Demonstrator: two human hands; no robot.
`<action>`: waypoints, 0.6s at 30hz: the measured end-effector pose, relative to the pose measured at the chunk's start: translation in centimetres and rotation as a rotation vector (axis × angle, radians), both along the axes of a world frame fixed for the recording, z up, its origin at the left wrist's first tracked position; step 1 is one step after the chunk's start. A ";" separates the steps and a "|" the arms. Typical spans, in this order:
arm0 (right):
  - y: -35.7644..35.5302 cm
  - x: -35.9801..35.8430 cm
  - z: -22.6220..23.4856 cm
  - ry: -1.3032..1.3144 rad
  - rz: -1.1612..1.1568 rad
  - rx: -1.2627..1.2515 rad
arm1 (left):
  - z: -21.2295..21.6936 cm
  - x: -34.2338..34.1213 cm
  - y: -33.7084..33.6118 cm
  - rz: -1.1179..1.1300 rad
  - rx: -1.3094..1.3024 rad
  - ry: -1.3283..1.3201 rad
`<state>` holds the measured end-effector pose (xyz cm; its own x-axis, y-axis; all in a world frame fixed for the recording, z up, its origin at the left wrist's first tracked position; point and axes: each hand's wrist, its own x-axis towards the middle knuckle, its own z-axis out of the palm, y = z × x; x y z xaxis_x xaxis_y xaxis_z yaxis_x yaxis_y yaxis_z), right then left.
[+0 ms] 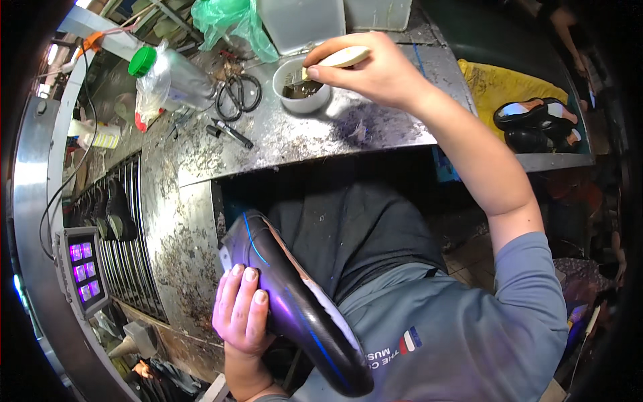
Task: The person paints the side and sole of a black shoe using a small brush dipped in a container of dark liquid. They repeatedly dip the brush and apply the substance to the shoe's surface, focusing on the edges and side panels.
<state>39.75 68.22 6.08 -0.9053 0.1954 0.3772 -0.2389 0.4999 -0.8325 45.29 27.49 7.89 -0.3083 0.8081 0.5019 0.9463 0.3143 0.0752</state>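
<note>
My left hand is wrapped round a black shoe near my lap, its fingers pressed on the shoe's side. Blue lines run along that side, and a pale, brownish strip shows along its underside edge. Over the worktable, my right hand grips a brush by its cream handle. The bristles dip into a white bowl with dark, wet-looking contents; their tips are partly hidden inside it.
Black scissors and a black marker lie left of the bowl, beside a green-capped bottle. A lamp with purple lights stands at left. More black shoes rest on yellow cloth at right.
</note>
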 end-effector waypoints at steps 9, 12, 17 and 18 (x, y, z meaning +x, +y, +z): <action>-5.9 7.0 2.1 -0.038 0.485 -0.308 | 3.9 -0.2 -1.4 -0.094 -0.274 0.101; -8.2 7.1 1.3 0.136 0.519 -0.271 | 4.3 0.0 -1.5 -0.108 -0.315 0.081; -10.5 6.6 1.1 0.174 0.546 -0.342 | 4.6 0.5 -1.8 -0.106 -0.348 0.085; -10.7 6.4 1.1 0.206 0.540 -0.329 | 4.6 0.5 -1.9 -0.106 -0.348 0.088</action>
<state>46.16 57.50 7.20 -0.8242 -0.1305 0.5511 -0.5550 -0.0069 -0.8318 45.82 25.62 12.46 -0.1814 0.9602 0.2124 0.9731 0.2065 -0.1023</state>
